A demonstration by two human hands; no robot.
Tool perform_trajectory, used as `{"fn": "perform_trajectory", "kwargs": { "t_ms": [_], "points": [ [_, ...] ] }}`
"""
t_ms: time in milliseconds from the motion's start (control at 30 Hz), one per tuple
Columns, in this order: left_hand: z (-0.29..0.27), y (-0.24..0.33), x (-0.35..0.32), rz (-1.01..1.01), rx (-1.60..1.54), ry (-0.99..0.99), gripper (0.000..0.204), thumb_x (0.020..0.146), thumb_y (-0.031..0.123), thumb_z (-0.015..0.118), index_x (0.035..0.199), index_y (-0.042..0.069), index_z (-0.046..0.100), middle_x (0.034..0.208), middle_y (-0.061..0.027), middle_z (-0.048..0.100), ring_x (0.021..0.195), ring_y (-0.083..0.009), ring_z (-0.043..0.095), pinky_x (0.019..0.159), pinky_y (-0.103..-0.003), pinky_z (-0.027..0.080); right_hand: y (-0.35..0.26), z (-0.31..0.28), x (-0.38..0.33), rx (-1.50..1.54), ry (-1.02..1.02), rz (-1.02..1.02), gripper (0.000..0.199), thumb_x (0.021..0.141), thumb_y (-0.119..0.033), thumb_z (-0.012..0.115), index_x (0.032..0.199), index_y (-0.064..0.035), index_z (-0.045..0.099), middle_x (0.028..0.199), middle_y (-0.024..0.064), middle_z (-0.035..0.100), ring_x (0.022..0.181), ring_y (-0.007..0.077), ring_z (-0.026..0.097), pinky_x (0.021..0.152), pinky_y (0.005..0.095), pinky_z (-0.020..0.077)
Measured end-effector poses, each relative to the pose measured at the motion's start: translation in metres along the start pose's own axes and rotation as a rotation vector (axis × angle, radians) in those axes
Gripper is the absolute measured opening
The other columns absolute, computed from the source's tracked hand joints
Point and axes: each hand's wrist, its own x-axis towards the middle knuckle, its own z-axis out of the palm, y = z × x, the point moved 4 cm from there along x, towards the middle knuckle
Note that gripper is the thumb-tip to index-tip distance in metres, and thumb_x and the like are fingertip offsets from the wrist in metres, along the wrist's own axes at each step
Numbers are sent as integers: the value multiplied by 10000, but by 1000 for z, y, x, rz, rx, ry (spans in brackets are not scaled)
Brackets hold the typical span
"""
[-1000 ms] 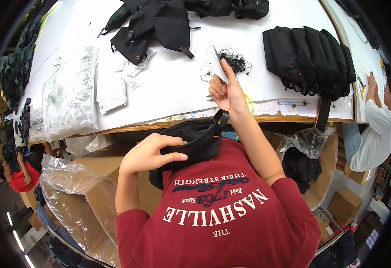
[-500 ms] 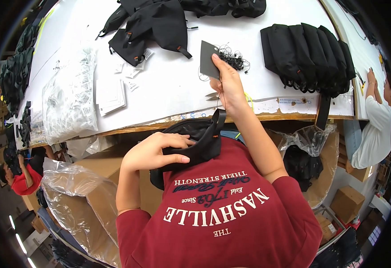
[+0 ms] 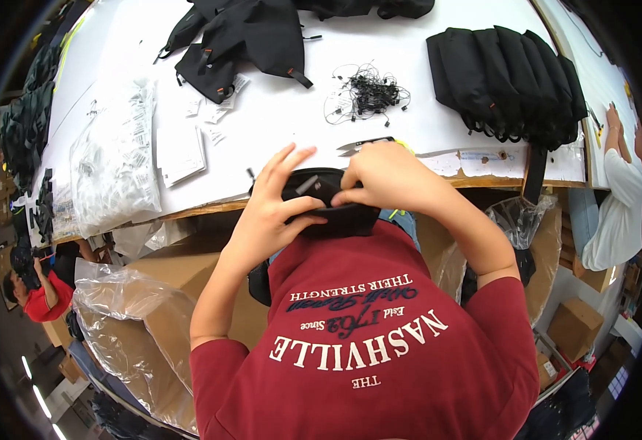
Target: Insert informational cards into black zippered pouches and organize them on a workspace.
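A black fabric pouch (image 3: 335,221) is held against my front at the table's edge, its opening facing up. My left hand (image 3: 273,202) grips its left side, thumb and a finger at the near rim, other fingers stretched upward. At the right end of the opening my right hand (image 3: 390,176) has its fingers curled down into the pouch; what they pinch is hidden. A small greyish strip (image 3: 307,185) shows inside the pouch. Just beyond my right hand lie dark-bladed snips (image 3: 365,145), and farther off a tangle of black tag strings (image 3: 371,94).
Several black pouches (image 3: 504,84) stand in a row at right. Black bags (image 3: 251,48) lie at the far side. Left are a clear bag of white labels (image 3: 115,154) and white cards (image 3: 183,161). Plastic-lined cartons (image 3: 137,323) sit below. Co-workers (image 3: 607,198) are at both sides.
My right hand has come down from above the table to the pouch opening. The dark card it held is out of sight. My left hand has shifted slightly right and up with the pouch.
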Motion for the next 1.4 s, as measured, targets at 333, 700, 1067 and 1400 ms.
{"fn": "perform_trajectory", "kwargs": {
  "t_ms": [333, 700, 1067, 1400],
  "points": [
    [7, -77, 9, -385, -546, -47, 184, 816, 211, 673, 887, 44, 650, 779, -80, 644, 744, -256, 576, 761, -333, 450, 4, 4, -11, 265, -153, -32, 435, 746, -449, 705, 730, -15, 682, 529, 132, 536, 523, 294, 541, 546, 364, 430],
    [-9, -221, 29, -431, 506, 471, 268, 811, 182, 647, 1064, 102, 611, 1074, -72, 606, 1039, -262, 530, 912, -399, 370, 5, 2, -19, 153, 3, -79, 262, 746, -293, 720, 732, -36, 671, 515, 130, 490, 461, 271, 476, 486, 340, 362],
    [-31, -119, 53, -243, -375, 680, 130, 847, 74, 657, 950, 3, 624, 828, -67, 686, 811, -130, 658, 729, -238, 487, 6, -13, -6, -225, 232, -135, 142, 719, -217, 702, 740, -76, 693, 608, 96, 612, 571, 283, 590, 541, 366, 450],
    [-7, -61, 50, -228, -737, 362, 137, 849, 85, 646, 957, 2, 646, 972, -66, 683, 904, -108, 611, 852, -254, 450, -1, -16, 3, -287, 287, -165, 135, 726, -233, 691, 728, -98, 681, 574, 76, 594, 548, 269, 587, 513, 369, 440]
  ]
}}
